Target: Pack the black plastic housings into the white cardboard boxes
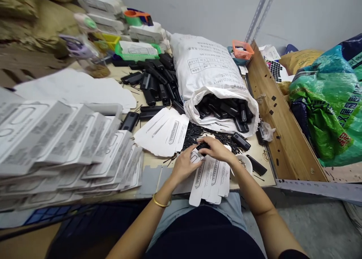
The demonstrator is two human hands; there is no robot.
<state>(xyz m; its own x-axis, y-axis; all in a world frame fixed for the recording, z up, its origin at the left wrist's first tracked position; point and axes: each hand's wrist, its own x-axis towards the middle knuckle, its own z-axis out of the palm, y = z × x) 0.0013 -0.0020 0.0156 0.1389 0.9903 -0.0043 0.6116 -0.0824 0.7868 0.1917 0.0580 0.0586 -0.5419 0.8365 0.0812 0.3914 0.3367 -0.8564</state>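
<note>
My left hand [185, 164] is closed around a small white printed box [195, 156]. Between the two hands, at the box's far end, is a black plastic device [202, 147], gripped by the curled fingers of my right hand [217, 149]. Part of the device is hidden by those fingers, and whether it is partly inside the box I cannot tell. Below the hands, flat white printed cartons [210, 179] overlap the table edge. A heap of thin black sticks [194, 134] lies just beyond my fingers. To the right is a white bowl [248, 164] of small metal bits.
Filled white boxes [65, 138] are stacked at the left. A white woven sack [209, 62] spills black devices [223, 110], with more devices [154, 76] piled beside it. A wooden board [283, 119] walls the right side. A flat white sheet [162, 132] lies left of the sticks.
</note>
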